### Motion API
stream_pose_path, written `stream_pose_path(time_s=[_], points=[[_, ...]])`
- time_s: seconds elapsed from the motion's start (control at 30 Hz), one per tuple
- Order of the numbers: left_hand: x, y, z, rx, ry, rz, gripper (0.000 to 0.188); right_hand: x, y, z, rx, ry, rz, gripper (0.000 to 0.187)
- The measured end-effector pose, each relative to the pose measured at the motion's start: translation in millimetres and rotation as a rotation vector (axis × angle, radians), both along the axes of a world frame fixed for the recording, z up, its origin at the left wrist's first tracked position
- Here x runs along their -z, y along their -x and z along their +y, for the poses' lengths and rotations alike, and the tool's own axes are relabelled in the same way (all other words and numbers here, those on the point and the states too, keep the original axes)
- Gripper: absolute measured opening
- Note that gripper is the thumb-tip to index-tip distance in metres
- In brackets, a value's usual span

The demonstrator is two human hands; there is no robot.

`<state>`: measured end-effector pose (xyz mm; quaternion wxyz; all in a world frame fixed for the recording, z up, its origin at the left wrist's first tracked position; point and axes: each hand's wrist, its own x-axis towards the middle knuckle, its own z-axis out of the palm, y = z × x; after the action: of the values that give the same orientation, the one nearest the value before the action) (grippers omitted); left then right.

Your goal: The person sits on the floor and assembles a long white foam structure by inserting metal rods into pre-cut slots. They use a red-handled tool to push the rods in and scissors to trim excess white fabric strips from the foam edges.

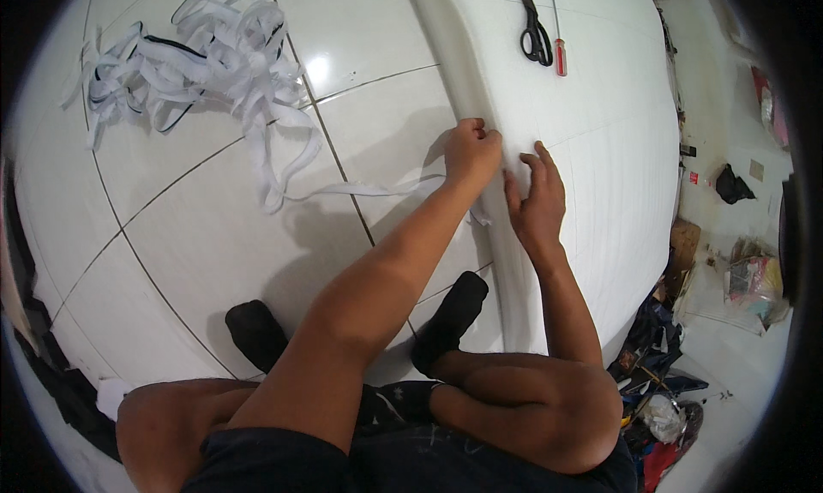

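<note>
Hands (472, 157) sit at edge of white slab (609, 201)

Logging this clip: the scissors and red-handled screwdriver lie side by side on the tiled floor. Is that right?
No, the surface is wrong: the head view shows the scissors and red-handled screwdriver lying side by side on the white slab.

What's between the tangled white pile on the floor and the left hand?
In the head view, a white strip lies across the floor tiles from the pile toward the left hand.
</note>
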<state>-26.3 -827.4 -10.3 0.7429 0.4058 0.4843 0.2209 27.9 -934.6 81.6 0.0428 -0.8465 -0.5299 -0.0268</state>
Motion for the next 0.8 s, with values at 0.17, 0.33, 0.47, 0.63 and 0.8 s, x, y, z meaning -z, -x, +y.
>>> stream_pose_path(time_s=[0.17, 0.33, 0.47, 0.63, 0.8], points=[[-20.8, 4.6, 8.6, 0.111, 0.067, 0.006, 0.052, -2.6, -11.3, -7.7, 0.128, -0.08, 0.191, 0.042], [-22.4, 2.3, 18.2, 0.259, 0.09, -0.044, 0.053, 1.7, 3.5, -5.3, 0.071, 0.081, 0.115, 0.058], [-21.2, -3.4, 16.0, 0.286, 0.027, 0.026, 0.047, 7.0, -0.5, -5.7, 0.111, 0.086, 0.102, 0.064], [-8.6, -1.4, 16.7, 0.294, -0.004, -0.019, 0.044, 22.3, -0.9, -2.1, 0.092, 0.174, -0.015, 0.065], [-3.4, -3.1, 12.7, 0.313, -0.13, 0.076, 0.041, 21.7, -2.1, -1.9, 0.13, 0.188, 0.045, 0.069]])
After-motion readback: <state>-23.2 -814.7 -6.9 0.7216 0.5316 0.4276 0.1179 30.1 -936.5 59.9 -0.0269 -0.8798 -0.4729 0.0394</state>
